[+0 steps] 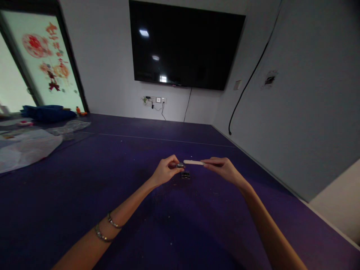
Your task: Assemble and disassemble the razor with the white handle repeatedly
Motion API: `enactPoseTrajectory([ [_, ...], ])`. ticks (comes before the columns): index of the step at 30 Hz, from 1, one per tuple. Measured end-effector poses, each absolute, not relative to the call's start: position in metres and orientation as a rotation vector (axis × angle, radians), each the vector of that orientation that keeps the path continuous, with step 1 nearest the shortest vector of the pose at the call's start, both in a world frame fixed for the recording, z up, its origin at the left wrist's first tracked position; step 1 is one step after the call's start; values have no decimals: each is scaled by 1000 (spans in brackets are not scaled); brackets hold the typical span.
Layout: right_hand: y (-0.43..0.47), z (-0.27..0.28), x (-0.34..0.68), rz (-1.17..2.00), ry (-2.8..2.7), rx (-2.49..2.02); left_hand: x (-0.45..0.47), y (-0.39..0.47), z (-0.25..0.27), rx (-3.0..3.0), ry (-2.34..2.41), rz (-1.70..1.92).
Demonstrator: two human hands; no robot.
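My left hand (166, 170) is closed in a pinch on a small dark, shiny piece (180, 165), too small to name. Between the thumb and fingers of my right hand (223, 168) is a flat, pale stick (194, 162) with a rounded end, like a wooden craft stick. Its tip points left and comes close to the small piece; whether the two touch I cannot tell. Just below them, a small clear case with dark contents (185, 175) lies on the purple surface (197, 217).
Crumpled clear plastic (30, 148) and a dark blue cloth bundle (47, 112) lie at the far left. Against the right wall hangs a black cable (250, 77). A large television (185, 45) is mounted above wall sockets (156, 100). Tiny pale crumbs dot the surface.
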State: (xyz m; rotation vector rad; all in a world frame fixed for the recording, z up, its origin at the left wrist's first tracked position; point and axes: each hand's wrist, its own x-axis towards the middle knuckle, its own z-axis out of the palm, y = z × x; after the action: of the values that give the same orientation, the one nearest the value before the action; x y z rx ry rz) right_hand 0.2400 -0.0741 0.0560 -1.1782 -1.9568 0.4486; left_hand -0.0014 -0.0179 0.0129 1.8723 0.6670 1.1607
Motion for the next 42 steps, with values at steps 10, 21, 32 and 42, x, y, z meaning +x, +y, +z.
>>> enactPoseTrajectory([
  [10, -73, 56, 241, 458, -1978, -1159, -1, -19, 15, 1864, 669, 1170],
  [21, -77, 58, 235, 403, -1955, -1176, -1, -17, 11, 1887, 653, 1154],
  [32, -76, 55, 235, 372, -1938, -1203, -1, -18, 11, 1874, 634, 1141],
  [42, -79, 59, 231, 367, -1940, -1206, 0, -17, 10, 1919, 646, 1146],
])
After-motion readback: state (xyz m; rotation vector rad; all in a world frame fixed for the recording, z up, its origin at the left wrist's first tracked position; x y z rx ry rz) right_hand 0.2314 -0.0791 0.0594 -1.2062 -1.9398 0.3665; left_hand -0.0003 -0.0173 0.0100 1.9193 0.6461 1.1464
